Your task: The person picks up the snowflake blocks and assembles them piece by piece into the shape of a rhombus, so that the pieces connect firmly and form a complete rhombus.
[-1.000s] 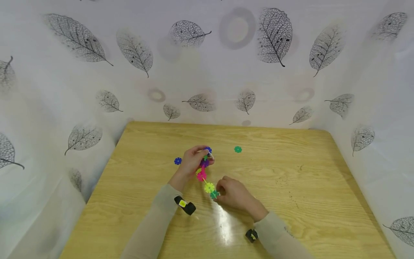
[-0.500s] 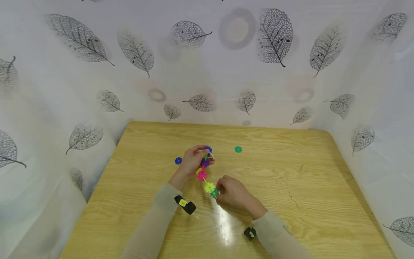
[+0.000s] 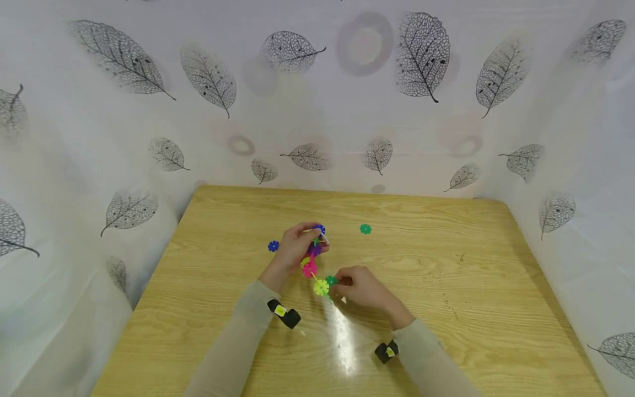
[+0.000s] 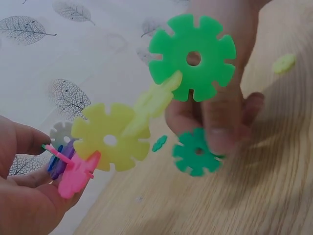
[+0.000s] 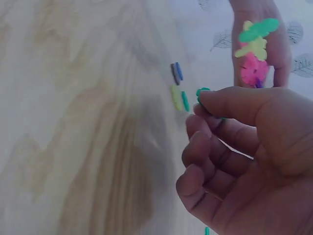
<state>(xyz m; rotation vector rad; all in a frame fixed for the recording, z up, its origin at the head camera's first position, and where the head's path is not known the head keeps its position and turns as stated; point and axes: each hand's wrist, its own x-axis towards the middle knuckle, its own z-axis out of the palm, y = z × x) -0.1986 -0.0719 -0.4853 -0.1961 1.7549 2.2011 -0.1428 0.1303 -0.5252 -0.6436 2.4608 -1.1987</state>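
Note:
My left hand [image 3: 292, 251] holds a chain of slotted, flower-shaped plastic discs by its far end, around the blue disc [image 3: 319, 229]. From there the chain runs down through a purple disc [image 3: 315, 250], a pink disc [image 3: 310, 269] and a yellow disc [image 3: 321, 288]. In the left wrist view, a bright green disc [image 4: 210, 44] forms its near end, joined by a pale yellow disc [image 4: 151, 104]. My right hand [image 3: 364, 289] pinches a separate darker green disc [image 4: 188, 156] between thumb and fingers, close beside the chain's near end; its other fingers are curled.
On the wood-grain table [image 3: 446, 248] lie a loose blue disc [image 3: 273, 246] left of my left hand and a loose green disc [image 3: 365, 229] farther back. A yellow disc [image 4: 284, 63] lies on the table in the left wrist view. A leaf-print curtain [image 3: 322, 110] surrounds the table.
The right hand has drawn the darker green disc away from the chain's near end, moving it farther back, to beside the yellow disc. The left hand and its chain have barely moved.

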